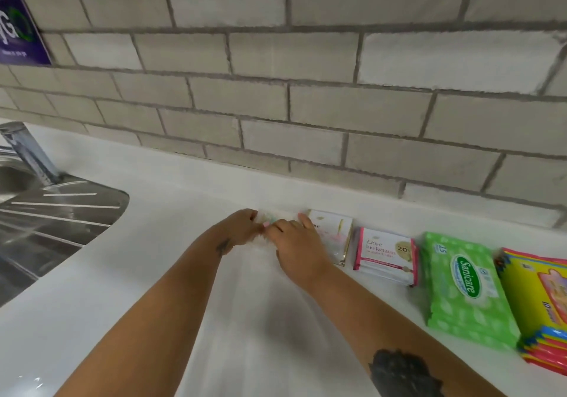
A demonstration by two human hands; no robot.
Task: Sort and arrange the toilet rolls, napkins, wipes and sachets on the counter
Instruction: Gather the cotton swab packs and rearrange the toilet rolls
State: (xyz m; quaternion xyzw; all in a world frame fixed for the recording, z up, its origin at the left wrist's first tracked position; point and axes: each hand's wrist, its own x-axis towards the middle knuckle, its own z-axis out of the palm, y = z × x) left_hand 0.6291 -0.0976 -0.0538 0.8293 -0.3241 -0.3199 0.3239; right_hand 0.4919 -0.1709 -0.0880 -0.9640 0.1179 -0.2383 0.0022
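Counter [184, 243] white. Wall tiles [306, 59] pale grey, darker grey grout, brick pattern. Sink drainer [55, 221] silver, ribbed. Poster [18, 28] purple. Wipes pack [466, 286] green, white leaf print. Sachet [385, 254] white, pink-edged. Sachet stack [336, 234] white, gold-trimmed. Napkin packs [543, 298] yellow, red and blue borders.

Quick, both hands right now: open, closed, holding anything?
Left hand: fingers curled onto a small pale sachet by the wall.
Right hand: pinching the same sachet from the other side.
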